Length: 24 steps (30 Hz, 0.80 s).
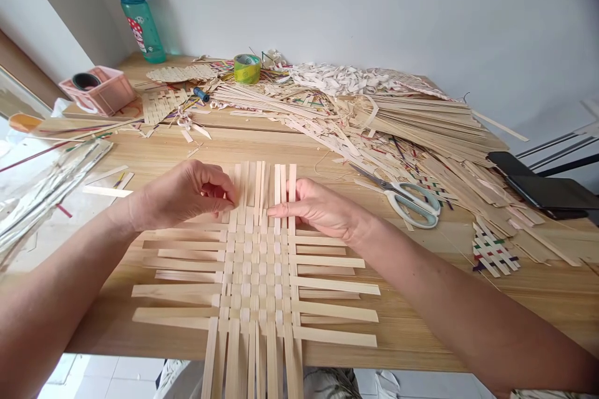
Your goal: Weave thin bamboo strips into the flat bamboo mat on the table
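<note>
A woven mat of pale bamboo strips (255, 274) lies flat on the wooden table (421, 324) in front of me, loose strip ends sticking out on all sides. My left hand (185, 194) rests at the mat's far left corner, fingers curled and pinching strip ends there. My right hand (321, 206) sits at the far right corner, thumb and fingers pressed together on an upright strip at the weave's upper edge.
Scissors (412, 198) lie just right of my right hand. A large heap of bamboo strips (397, 118) covers the back right. A small coloured weave (493, 252), a dark phone (538, 184), green tape roll (247, 67), teal bottle (140, 20) and pink basket (100, 88) stand around.
</note>
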Each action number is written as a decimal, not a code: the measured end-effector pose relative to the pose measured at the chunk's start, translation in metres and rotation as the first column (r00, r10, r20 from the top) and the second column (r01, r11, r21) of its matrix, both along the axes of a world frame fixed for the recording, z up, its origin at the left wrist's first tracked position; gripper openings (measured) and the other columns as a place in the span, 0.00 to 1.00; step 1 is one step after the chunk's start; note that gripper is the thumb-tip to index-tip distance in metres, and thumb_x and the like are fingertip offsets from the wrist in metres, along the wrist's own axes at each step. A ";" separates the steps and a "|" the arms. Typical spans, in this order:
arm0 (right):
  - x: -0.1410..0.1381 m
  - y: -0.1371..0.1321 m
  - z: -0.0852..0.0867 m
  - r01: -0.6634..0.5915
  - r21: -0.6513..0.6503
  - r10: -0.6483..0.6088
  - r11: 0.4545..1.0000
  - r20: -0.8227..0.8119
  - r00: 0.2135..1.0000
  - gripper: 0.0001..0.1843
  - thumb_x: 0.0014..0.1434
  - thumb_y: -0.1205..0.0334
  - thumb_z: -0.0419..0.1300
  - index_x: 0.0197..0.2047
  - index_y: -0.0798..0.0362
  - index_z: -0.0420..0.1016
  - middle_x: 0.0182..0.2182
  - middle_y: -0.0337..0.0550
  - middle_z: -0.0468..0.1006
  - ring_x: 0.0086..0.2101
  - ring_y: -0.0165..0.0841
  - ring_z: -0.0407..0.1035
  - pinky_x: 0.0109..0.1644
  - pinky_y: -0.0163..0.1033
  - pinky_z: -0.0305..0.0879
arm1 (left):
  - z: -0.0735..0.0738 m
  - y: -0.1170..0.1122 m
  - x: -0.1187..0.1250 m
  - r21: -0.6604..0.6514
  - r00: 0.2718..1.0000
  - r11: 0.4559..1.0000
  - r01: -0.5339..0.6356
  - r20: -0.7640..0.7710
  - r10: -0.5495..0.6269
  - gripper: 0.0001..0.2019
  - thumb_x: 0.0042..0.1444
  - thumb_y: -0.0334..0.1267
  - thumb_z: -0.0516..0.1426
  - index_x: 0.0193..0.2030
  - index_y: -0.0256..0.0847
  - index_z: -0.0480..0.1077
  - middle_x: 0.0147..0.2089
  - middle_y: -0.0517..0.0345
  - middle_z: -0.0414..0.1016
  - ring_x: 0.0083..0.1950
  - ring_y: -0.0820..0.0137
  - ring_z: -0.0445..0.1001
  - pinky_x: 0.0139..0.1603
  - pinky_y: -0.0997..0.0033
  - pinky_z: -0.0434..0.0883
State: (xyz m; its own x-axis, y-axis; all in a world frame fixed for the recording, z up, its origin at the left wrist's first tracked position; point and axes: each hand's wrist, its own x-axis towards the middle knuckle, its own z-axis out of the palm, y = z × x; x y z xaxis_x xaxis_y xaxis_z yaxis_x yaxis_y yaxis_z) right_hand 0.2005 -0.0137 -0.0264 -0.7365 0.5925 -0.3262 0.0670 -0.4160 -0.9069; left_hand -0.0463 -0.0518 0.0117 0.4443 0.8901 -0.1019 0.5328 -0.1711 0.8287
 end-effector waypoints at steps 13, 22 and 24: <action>0.001 0.000 -0.003 0.064 0.135 -0.071 0.989 0.050 0.996 0.16 0.47 0.57 0.73 0.37 0.58 0.80 0.35 0.44 0.81 0.34 0.31 0.73 0.41 0.37 0.68 | -0.005 -0.002 0.005 0.009 0.989 0.997 -0.076 -0.124 0.076 0.06 0.51 0.33 0.58 0.31 0.35 0.77 0.26 0.61 0.75 0.28 0.75 0.70 0.29 0.78 0.64; -0.006 -0.007 -0.005 0.112 0.243 -0.141 0.964 0.106 0.984 0.10 0.45 0.64 0.72 0.30 0.55 0.77 0.26 0.36 0.76 0.26 0.28 0.66 0.29 0.33 0.61 | -0.002 -0.004 0.006 0.011 0.965 0.998 -0.065 -0.255 0.066 0.06 0.51 0.31 0.57 0.29 0.36 0.76 0.24 0.64 0.74 0.26 0.77 0.67 0.27 0.77 0.61; -0.005 -0.006 -0.007 0.091 0.158 -0.098 0.983 0.036 0.995 0.13 0.45 0.61 0.73 0.34 0.55 0.79 0.29 0.39 0.79 0.29 0.29 0.70 0.32 0.34 0.65 | -0.002 -0.004 0.006 -0.006 0.959 0.998 -0.066 -0.278 0.061 0.06 0.51 0.31 0.57 0.30 0.36 0.77 0.25 0.63 0.74 0.26 0.77 0.67 0.27 0.77 0.61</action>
State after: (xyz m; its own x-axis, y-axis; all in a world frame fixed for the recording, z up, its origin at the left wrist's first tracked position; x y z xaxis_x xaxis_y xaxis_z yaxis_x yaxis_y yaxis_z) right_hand 0.1953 -0.0192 -0.0331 -0.6620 0.7049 -0.2546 0.0751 -0.2756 -0.9583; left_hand -0.0405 -0.0555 0.0101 0.3392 0.9129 -0.2270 0.7517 -0.1180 0.6489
